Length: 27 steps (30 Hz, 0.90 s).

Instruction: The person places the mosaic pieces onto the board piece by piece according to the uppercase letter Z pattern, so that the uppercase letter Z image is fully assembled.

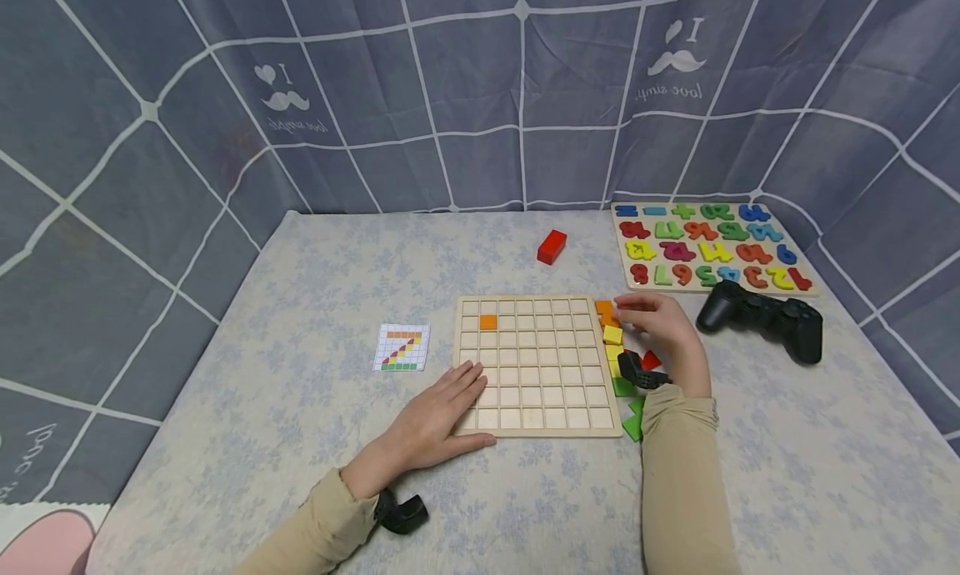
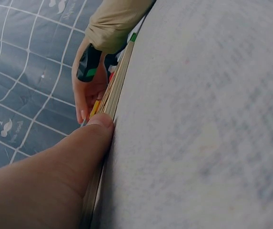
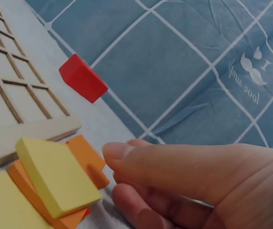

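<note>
My left hand lies with fingers straight across the left edge of a wooden grid board, its thumb along the near edge. One orange square tile sits in a cell toward the board's upper left. Beyond the board's right edge, my right hand reaches to a loose row of tiles. In the right wrist view, its thumb tip is right beside an orange tile, the other fingers bent beneath. A yellow tile leans over another orange one. Green tiles and a red piece lie nearer the wrist.
A small pattern card lies left of the board. Behind it is a red block. At the right stand a colourful number puzzle and a black game controller. A grey-blue checked curtain surrounds the table.
</note>
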Available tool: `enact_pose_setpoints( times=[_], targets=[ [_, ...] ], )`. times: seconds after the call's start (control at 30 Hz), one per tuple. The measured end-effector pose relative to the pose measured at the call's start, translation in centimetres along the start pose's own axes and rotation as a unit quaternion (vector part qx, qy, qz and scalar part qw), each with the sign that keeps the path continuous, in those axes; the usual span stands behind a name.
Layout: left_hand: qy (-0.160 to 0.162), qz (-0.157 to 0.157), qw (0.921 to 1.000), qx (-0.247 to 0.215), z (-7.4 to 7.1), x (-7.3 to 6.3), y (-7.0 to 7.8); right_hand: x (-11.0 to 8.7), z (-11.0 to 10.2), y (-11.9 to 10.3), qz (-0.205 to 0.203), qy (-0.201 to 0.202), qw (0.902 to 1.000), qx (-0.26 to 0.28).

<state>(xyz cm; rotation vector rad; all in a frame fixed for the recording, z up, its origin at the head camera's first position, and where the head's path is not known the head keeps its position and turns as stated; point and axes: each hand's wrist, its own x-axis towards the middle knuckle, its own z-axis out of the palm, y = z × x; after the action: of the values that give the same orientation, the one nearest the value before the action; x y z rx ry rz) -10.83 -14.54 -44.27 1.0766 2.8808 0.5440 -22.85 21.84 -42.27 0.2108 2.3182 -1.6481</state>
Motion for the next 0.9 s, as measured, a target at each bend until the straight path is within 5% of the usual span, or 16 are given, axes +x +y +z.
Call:
enact_pose_setpoints(
  times=[0.9],
  targets=[
    [0.003,0.001,1.0,0.004,0.17,-0.02,-0.12,0.44,0.24,0.38,0.011,0.012,0.9993,-0.033]
  ],
)
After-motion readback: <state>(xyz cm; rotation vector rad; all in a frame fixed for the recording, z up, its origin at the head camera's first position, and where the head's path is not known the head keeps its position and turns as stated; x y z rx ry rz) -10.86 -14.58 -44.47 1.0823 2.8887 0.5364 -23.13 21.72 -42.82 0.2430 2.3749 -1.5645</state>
